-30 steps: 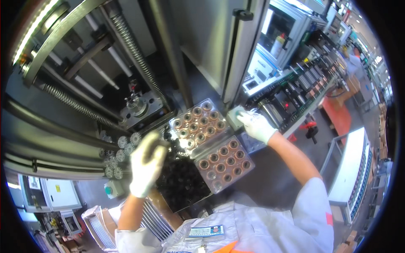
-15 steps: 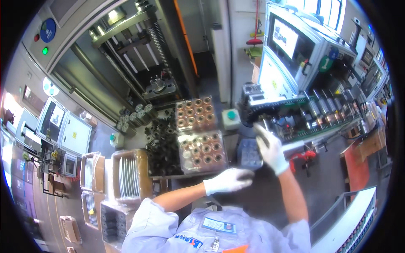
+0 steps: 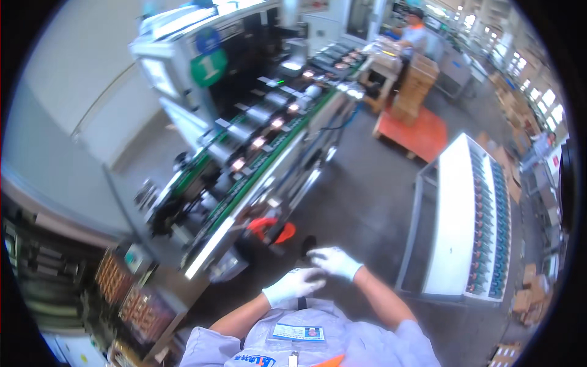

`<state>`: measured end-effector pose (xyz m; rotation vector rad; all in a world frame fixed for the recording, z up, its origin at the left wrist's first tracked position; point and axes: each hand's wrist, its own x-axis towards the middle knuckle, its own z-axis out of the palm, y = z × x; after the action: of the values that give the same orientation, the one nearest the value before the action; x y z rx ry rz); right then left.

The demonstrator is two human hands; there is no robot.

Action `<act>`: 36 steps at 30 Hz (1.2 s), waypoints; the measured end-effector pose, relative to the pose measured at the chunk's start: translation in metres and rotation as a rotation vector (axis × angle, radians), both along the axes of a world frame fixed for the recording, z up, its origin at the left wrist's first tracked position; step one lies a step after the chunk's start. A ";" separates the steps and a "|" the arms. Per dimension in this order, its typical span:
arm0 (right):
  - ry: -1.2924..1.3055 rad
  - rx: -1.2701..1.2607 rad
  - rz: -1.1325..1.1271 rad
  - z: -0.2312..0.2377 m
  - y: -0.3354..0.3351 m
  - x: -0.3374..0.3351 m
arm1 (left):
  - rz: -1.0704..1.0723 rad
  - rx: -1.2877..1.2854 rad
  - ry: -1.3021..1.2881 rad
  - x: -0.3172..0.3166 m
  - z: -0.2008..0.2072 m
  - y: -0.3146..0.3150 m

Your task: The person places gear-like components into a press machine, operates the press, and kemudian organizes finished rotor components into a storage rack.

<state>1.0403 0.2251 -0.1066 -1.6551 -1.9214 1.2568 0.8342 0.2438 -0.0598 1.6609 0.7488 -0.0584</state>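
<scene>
In front of my body, both hands wear white gloves. My left hand (image 3: 295,286) reaches rightward with its fingers loosely stretched, and no object shows in it. A little above and to the right is my right hand (image 3: 336,263), its fingers extended leftward, close to the left hand's fingertips. Nothing can be made out between the two. Just beyond the right fingertips is a small dark shape (image 3: 309,244), too blurred to name. The conveyor line (image 3: 269,153), carrying shiny metal cylinders with copper-coloured parts, runs diagonally ahead on the left.
A clear plastic tray (image 3: 227,266) lies below the conveyor's near end, near a red ring-shaped object (image 3: 272,230). A white slanted rack (image 3: 449,226) with rows of small parts stands right. Farther off are an orange-red pallet (image 3: 413,134), stacked boxes (image 3: 416,88) and another person (image 3: 413,37).
My view has swung right, away from the press and parts trays. My right hand has left the conveyor's end and come in close to my left hand, in front of my body.
</scene>
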 end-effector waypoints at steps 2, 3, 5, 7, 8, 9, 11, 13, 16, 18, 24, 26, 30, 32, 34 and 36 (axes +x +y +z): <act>-0.087 -0.042 -0.049 -0.003 0.013 0.061 | -0.044 -0.114 -0.013 0.054 0.002 0.034; -0.149 -0.046 -0.078 0.000 0.020 0.091 | -0.036 -0.066 -0.095 0.081 -0.014 0.048; -0.248 -0.113 -0.198 0.002 0.038 0.148 | -0.066 -0.100 -0.137 0.135 -0.024 0.087; -0.334 -0.048 -0.245 -0.018 0.055 0.209 | -0.009 -0.212 -0.156 0.195 0.007 0.126; -0.312 -0.006 -0.232 -0.014 0.072 0.230 | 0.058 -0.359 -0.162 0.215 0.002 0.144; -0.303 0.045 -0.276 -0.008 0.087 0.249 | 0.103 -0.352 -0.200 0.236 0.006 0.159; -0.259 0.030 -0.345 0.015 0.121 0.283 | 0.149 -0.323 -0.274 0.278 0.008 0.191; -0.203 0.037 -0.400 0.006 0.150 0.324 | 0.121 -0.304 -0.288 0.318 0.009 0.223; -0.139 -0.002 -0.400 -0.010 0.194 0.371 | 0.191 -0.412 -0.327 0.369 0.005 0.261; -0.091 -0.061 -0.323 -0.021 0.227 0.398 | 0.262 -0.411 -0.357 0.393 -0.005 0.286; -0.004 0.026 -0.154 -0.021 0.352 0.514 | 0.744 -0.392 -0.491 0.486 0.005 0.398; 0.013 0.056 -0.129 0.002 0.392 0.554 | 0.974 -0.315 -0.652 0.513 0.024 0.437; 0.386 -0.223 -0.109 0.053 0.477 0.623 | 1.356 -0.137 -0.668 0.527 0.050 0.529; 0.580 -0.250 -0.095 0.065 0.524 0.655 | 1.445 0.036 -0.615 0.524 0.068 0.568; 0.668 -0.217 -0.103 0.087 0.580 0.669 | 1.588 0.151 -0.380 0.516 0.078 0.606; 0.808 -0.134 -0.123 0.103 0.638 0.673 | 1.676 0.224 -0.314 0.505 0.075 0.638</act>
<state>1.7131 0.8627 -0.0033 -1.0319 -1.2434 1.6814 1.3396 0.8818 0.0155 0.7464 1.6796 1.4406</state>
